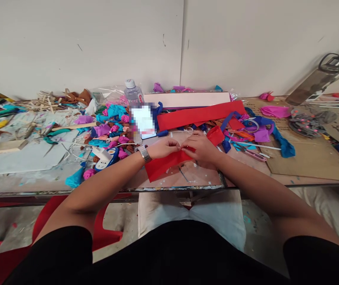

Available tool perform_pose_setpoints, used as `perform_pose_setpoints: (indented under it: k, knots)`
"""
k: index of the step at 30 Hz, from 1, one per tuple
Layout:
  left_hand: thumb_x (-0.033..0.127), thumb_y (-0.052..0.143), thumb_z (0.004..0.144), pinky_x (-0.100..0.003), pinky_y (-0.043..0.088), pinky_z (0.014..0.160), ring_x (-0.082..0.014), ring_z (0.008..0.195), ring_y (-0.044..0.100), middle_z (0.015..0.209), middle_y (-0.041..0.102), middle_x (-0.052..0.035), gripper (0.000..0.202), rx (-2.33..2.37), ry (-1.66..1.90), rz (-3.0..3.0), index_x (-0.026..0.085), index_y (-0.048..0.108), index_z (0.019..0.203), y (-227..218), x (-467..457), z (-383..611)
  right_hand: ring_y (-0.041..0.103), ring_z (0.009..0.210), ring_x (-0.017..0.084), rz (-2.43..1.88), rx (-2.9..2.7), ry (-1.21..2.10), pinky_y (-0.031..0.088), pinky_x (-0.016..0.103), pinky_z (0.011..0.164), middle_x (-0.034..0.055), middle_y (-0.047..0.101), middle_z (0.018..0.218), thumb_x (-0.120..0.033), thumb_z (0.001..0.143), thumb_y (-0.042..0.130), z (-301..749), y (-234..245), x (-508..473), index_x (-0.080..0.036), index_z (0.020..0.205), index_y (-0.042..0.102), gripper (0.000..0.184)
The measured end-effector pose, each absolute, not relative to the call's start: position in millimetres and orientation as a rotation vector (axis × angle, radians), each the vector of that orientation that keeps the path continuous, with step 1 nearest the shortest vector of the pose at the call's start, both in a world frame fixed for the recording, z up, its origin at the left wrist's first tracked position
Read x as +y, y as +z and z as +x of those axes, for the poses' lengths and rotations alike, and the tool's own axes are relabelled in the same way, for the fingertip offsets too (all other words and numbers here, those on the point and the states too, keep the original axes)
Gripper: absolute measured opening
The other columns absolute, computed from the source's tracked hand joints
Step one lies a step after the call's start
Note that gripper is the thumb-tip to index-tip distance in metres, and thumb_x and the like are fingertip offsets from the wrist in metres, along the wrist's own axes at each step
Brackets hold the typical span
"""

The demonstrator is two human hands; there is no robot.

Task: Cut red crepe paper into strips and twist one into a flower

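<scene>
A strip of red crepe paper [161, 165] lies on the table [187, 180] in front of me. My left hand [167, 147], with a wristwatch [144, 153] on it, pinches the strip's upper edge. My right hand [201, 149] is closed on the same strip just to the right, fingers curled over it. Both hands meet near the middle. A small folded red piece [216, 135] sits just beyond my right hand. A long red paper band [200, 114] lies farther back.
A heap of pink, blue and purple paper rosettes [110, 130] fills the left middle, with a water bottle [133, 92], scissors [55, 134] and wood sticks [43, 102]. Blue and purple scraps [264, 132] lie right, on cardboard [309, 158]. A red chair [104, 233] stands below left.
</scene>
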State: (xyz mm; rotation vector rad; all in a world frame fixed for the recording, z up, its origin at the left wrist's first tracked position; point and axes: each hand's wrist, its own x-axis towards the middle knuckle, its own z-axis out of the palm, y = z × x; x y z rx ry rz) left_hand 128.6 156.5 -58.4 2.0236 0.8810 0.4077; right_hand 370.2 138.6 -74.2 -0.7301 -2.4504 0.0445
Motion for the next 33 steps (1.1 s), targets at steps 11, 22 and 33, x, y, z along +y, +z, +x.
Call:
perform_pose_setpoints:
  k: [11,22,33]
  knots:
    - [0.048,0.056,0.092,-0.029,0.037,0.068,-0.0134,0.069,0.049,0.072,0.062,0.0009,0.039,0.88,0.409,2.098,0.014,0.071,0.082,-53,155,128,0.072,0.092,0.024,-0.727,-2.452,0.004,0.04,0.046,0.099,0.0051,0.082,0.098,-0.022,0.1,0.062,369,-74,139,-0.023,0.099,0.074,0.012]
    - [0.035,0.052,0.098,-0.031,0.035,0.066,-0.016,0.068,0.057,0.079,0.073,-0.0039,0.031,1.038,0.471,2.498,0.018,0.077,0.092,-46,136,132,0.072,0.094,0.026,-0.779,-2.423,0.041,0.041,0.046,0.099,0.0055,0.082,0.101,-0.022,0.099,0.061,368,-73,137,-0.023,0.098,0.071,0.01]
    - [0.03,0.05,0.102,-0.034,0.041,0.072,-0.0235,0.088,0.07,0.097,0.078,-0.0106,0.03,1.085,0.436,2.779,0.018,0.076,0.106,-50,132,135,0.068,0.095,0.027,-0.823,-2.419,0.094,0.041,0.044,0.095,0.0073,0.078,0.099,-0.023,0.099,0.059,367,-75,136,-0.022,0.095,0.065,0.008]
